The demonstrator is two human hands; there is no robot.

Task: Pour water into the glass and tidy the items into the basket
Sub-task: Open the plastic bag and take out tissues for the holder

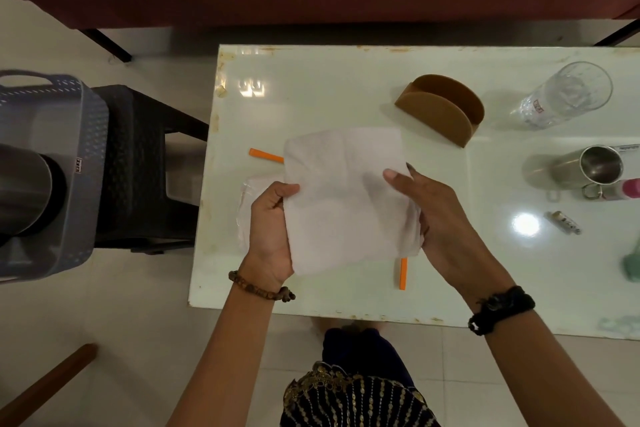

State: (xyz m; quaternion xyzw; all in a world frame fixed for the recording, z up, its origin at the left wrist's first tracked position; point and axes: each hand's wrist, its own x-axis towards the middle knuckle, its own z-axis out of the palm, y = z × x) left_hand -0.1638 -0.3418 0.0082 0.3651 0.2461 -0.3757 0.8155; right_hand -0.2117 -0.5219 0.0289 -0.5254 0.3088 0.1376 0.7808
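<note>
I hold a white tissue sheet (343,198) up over the tabletop (311,94) with both arms reaching forward from below. My left hand (272,232) pinches the sheet's left edge, thumb on top and fingers curled behind it, a beaded bracelet (259,288) on that wrist. My right hand (436,218) grips the right edge, thumb pressed flat on the front face and the other fingers hidden behind the paper; a dark braided band (502,308) sits on that wrist. Both hands are closed on the sheet, which hangs spread between them and tilted slightly.

The sheet covers part of what lies beneath it. An orange strip (265,156) pokes out past its upper left side, and another orange strip (402,272) shows below its lower right corner. A clear plastic wrapper (244,215) lies on the tabletop behind my left hand.

Beyond the sheet stands a brown half-round holder (440,111). To its right is the glass (564,94), upright. Nearer me on the right stands a steel mug (585,166), with a pink-capped object (630,188) just beside it, cut off by the frame edge. A small tube (562,222) lies in front of those.

The grey basket (69,135) sits off the tabletop to my left, on a dark stool (145,163), with a steel vessel (24,187) inside it.
</note>
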